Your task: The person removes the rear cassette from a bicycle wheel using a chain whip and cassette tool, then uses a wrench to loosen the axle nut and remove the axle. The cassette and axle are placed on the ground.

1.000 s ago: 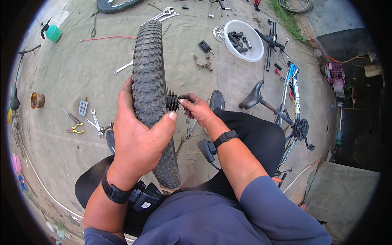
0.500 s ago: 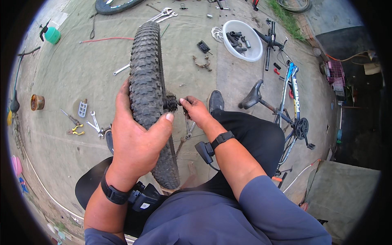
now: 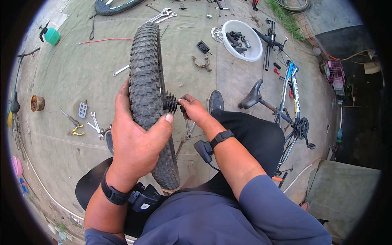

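Note:
A bicycle wheel with a knobby black tire (image 3: 145,69) stands upright between my legs. My left hand (image 3: 136,143) is closed round the tire's near part, its thumb lying across the tread toward the hub. On the wheel's right side sits a black cassette (image 3: 170,103) of stacked sprockets. At the outer end of the axle, just right of the cassette, my right hand (image 3: 194,109) pinches with thumb and fingers. Its fingers partly cover what they grip there, so any small nut is hidden.
Wrenches (image 3: 96,125), yellow-handled pliers (image 3: 76,130) and a screwdriver lie left. A white tub (image 3: 257,45) of black parts stands far right, beside a bicycle frame (image 3: 290,102) with its saddle (image 3: 251,94). A brown can (image 3: 37,103) and green sprayer (image 3: 52,36) stand at left.
The fingers of my right hand have turned slightly at the axle end, the index finger now more curled. My left hand and the wheel have hardly moved.

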Tool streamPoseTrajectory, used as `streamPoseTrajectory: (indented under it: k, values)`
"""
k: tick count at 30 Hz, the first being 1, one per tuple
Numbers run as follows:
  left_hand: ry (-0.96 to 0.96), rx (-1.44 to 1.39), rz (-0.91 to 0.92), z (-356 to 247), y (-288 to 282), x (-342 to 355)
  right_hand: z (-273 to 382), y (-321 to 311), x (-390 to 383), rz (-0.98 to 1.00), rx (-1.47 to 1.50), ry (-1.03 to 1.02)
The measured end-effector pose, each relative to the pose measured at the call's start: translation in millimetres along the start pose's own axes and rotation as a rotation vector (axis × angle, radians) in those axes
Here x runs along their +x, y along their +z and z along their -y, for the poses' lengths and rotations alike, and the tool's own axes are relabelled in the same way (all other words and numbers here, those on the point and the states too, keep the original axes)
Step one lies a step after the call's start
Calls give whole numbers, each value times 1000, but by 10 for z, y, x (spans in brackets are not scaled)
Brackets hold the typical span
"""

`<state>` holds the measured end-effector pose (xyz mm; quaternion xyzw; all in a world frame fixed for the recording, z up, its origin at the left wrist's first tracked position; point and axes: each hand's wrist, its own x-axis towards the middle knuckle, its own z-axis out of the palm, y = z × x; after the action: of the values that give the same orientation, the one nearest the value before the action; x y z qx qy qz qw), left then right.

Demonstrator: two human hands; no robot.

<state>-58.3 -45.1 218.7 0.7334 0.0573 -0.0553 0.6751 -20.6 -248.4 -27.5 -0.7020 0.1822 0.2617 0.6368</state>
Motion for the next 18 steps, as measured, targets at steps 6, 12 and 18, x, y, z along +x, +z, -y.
streamPoseTrajectory:
  k: [6, 12, 18]
  values:
    - [34, 58, -2, 47, -17, 5, 65, 5, 3, -14, 27, 42]
    - [-28, -15, 4, -13, 5, -2, 88, -27, 24, 12, -7, 92]
    - [4, -1, -1, 14, 4, 5, 78, -29, 8, 49, 34, 72]
